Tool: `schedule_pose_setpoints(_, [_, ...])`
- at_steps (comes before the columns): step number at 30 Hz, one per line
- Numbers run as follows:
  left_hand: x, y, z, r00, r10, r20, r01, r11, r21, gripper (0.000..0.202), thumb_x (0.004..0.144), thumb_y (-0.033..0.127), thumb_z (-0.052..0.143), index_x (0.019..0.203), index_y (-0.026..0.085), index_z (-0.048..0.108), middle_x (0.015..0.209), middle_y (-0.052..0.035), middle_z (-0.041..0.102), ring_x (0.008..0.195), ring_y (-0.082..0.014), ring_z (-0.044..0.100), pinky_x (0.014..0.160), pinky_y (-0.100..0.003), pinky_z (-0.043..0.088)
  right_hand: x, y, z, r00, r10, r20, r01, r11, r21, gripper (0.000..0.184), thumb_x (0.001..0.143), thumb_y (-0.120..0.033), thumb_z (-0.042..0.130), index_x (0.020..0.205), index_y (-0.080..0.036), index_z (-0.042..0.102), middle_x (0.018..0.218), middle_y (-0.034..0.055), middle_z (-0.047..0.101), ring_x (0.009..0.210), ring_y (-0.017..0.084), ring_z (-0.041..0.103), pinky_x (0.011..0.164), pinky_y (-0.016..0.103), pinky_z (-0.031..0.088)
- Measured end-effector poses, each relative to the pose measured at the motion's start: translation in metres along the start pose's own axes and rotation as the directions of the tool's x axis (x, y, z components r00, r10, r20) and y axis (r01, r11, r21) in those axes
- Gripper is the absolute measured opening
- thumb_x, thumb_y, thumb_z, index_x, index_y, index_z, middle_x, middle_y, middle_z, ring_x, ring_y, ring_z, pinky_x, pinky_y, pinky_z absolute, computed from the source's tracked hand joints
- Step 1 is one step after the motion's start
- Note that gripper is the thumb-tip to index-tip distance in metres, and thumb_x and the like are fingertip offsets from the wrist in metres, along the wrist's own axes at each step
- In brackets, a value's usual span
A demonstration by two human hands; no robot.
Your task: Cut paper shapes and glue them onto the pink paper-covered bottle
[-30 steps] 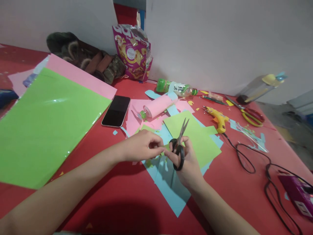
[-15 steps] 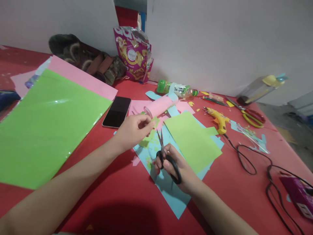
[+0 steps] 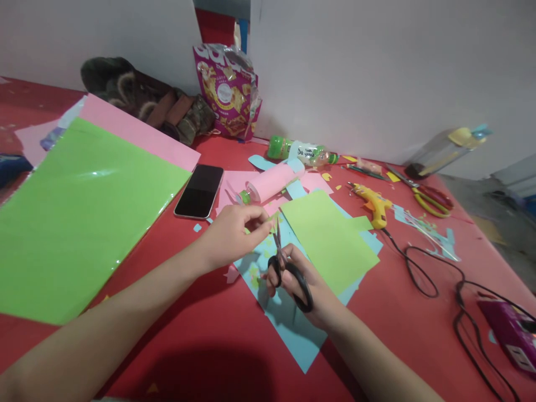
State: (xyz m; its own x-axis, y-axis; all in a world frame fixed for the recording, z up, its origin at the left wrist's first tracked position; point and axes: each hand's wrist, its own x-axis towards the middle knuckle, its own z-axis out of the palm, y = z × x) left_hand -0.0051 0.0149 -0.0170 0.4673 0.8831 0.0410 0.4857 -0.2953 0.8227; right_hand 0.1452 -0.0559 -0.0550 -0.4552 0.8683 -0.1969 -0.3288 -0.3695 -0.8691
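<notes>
In the middle of the head view, my left hand [image 3: 237, 231] pinches a small piece of light green paper [image 3: 273, 219] between thumb and fingertips. My right hand [image 3: 299, 279] grips black-handled scissors [image 3: 278, 251], their blades pointing up and touching or very close to that green piece. Under both hands lies a light blue sheet [image 3: 299, 335] with small green scraps on it. A larger light green sheet [image 3: 330, 240] rests on the blue one, to the right. Just beyond my left hand is a bottle wrapped in pink paper [image 3: 274, 183], lying on its side.
A black phone [image 3: 200, 191] and a large green sheet [image 3: 92, 218] are at left. Behind stand a snack bag [image 3: 228, 92] and a lying green-capped bottle [image 3: 299, 152]. Right are a yellow glue gun [image 3: 372, 204], its black cable, larger scissors [image 3: 427, 198] and a purple power strip [image 3: 508, 332].
My left hand has moved slightly right and down, bringing the green piece to the scissor blades. The blades look closer together. The right hand has barely moved.
</notes>
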Motion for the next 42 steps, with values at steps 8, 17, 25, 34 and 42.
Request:
schedule_pose_setpoints(8, [-0.0016, 0.0005, 0.0012, 0.996, -0.024, 0.089, 0.031, 0.996, -0.078, 0.024, 0.075, 0.028, 0.043, 0.056, 0.014, 0.044, 0.055, 0.0028, 0.046, 0.053, -0.0076, 0.044, 0.052, -0.017, 0.037, -0.0002, -0.0003, -0.0021, 0.999, -0.048, 0.025, 0.048, 0.999, -0.002, 0.033, 0.071, -0.041, 0.058, 0.078, -0.021, 0.033, 0.068, -0.004, 0.045, 0.06, 0.009, 0.049, 0.059, 0.027, 0.036])
schedule_pose_setpoints(17, [-0.0021, 0.0034, 0.0002, 0.99, -0.053, 0.13, 0.069, 0.989, -0.129, 0.022, 0.075, 0.026, 0.044, 0.057, 0.013, 0.044, 0.054, 0.0036, 0.043, 0.051, -0.0063, 0.041, 0.049, -0.016, 0.035, -0.0005, -0.0018, -0.0019, 0.997, -0.071, 0.041, 0.071, 0.997, -0.01, 0.034, 0.071, -0.044, 0.058, 0.077, -0.021, 0.033, 0.069, -0.0029, 0.045, 0.061, 0.01, 0.048, 0.063, 0.028, 0.035])
schedule_pose_setpoints(25, [-0.0031, 0.0022, 0.0003, 0.992, -0.036, 0.118, 0.048, 0.993, -0.108, 0.021, 0.075, 0.026, 0.043, 0.058, 0.013, 0.045, 0.054, 0.0037, 0.043, 0.051, -0.0062, 0.04, 0.049, -0.016, 0.034, -0.0004, -0.0007, -0.0022, 0.995, -0.086, 0.048, 0.085, 0.996, 0.005, 0.032, 0.072, -0.042, 0.057, 0.077, -0.021, 0.033, 0.068, -0.0034, 0.045, 0.061, 0.009, 0.047, 0.064, 0.029, 0.036])
schedule_pose_setpoints(34, [-0.0033, 0.0057, 0.0025, 0.996, -0.014, 0.083, 0.024, 0.993, -0.114, 0.022, 0.076, 0.025, 0.042, 0.058, 0.013, 0.046, 0.053, 0.0041, 0.042, 0.05, -0.0059, 0.04, 0.047, -0.015, 0.033, -0.0002, -0.0002, -0.0014, 0.994, -0.1, 0.035, 0.1, 0.995, -0.016, 0.032, 0.073, -0.042, 0.055, 0.077, -0.021, 0.032, 0.067, -0.0045, 0.044, 0.056, 0.008, 0.046, 0.058, 0.027, 0.036])
schedule_pose_setpoints(42, [-0.0043, 0.0055, 0.0021, 0.997, -0.008, 0.075, 0.016, 0.994, -0.112, 0.025, 0.077, 0.027, 0.042, 0.057, 0.013, 0.045, 0.053, 0.0037, 0.041, 0.05, -0.0062, 0.039, 0.048, -0.016, 0.033, -0.0001, 0.0005, -0.0017, 0.995, -0.103, 0.019, 0.103, 0.994, -0.033, 0.032, 0.073, -0.042, 0.055, 0.077, -0.021, 0.031, 0.066, -0.0049, 0.044, 0.054, 0.007, 0.044, 0.055, 0.026, 0.035])
